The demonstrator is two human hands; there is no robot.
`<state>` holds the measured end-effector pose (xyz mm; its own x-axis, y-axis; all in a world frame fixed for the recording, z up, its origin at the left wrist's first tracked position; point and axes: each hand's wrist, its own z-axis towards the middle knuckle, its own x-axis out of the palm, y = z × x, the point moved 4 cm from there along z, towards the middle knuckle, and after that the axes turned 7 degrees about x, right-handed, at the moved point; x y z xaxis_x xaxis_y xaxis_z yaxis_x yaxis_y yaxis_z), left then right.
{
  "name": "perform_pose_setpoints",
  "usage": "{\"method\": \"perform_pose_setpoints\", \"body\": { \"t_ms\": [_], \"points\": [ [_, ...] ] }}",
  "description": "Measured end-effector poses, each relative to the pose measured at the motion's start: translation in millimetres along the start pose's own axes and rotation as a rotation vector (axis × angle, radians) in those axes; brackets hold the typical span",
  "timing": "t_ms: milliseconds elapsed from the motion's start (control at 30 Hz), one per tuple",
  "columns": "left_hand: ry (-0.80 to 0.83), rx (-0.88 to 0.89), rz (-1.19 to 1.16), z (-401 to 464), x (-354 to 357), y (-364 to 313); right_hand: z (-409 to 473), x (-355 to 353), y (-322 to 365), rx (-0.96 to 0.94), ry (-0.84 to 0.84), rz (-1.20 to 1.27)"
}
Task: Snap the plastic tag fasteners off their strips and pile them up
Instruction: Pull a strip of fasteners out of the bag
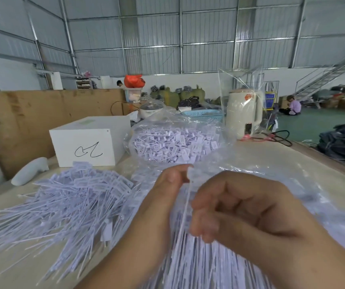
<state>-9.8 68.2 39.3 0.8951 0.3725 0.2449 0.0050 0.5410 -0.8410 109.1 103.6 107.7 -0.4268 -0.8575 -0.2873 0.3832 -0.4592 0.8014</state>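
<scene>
A single tag fastener (189, 191) is pinched at its head by the left hand (168, 184) — its tail is gripped by the right hand's (248, 207) curled fingers.

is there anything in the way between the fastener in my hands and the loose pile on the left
Nothing visible blocks it. The left hand pinches the head of the fastener, the right hand grips its stem, and the pile lies right beside the left forearm, with only bare table around it.
</scene>
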Motion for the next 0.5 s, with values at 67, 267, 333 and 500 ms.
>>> {"method": "perform_pose_setpoints", "body": {
  "t_ms": [67, 267, 333, 500],
  "points": [
    [0.061, 0.049, 0.102, -3, -1, -2, -15, -8, -31, 0.066, -0.018, -0.017],
    [0.082, -0.07, 0.133, -6, 4, -4, -19, 2, -45, 0.097, 0.185, 0.041],
    [0.091, -0.099, 0.139, -6, 2, -1, -18, 5, -39, 0.087, 0.221, 0.053],
    [-0.004, -0.035, 0.197, 2, -9, -3, -17, -17, -33, -0.075, -0.198, -0.289]
  ]
}}
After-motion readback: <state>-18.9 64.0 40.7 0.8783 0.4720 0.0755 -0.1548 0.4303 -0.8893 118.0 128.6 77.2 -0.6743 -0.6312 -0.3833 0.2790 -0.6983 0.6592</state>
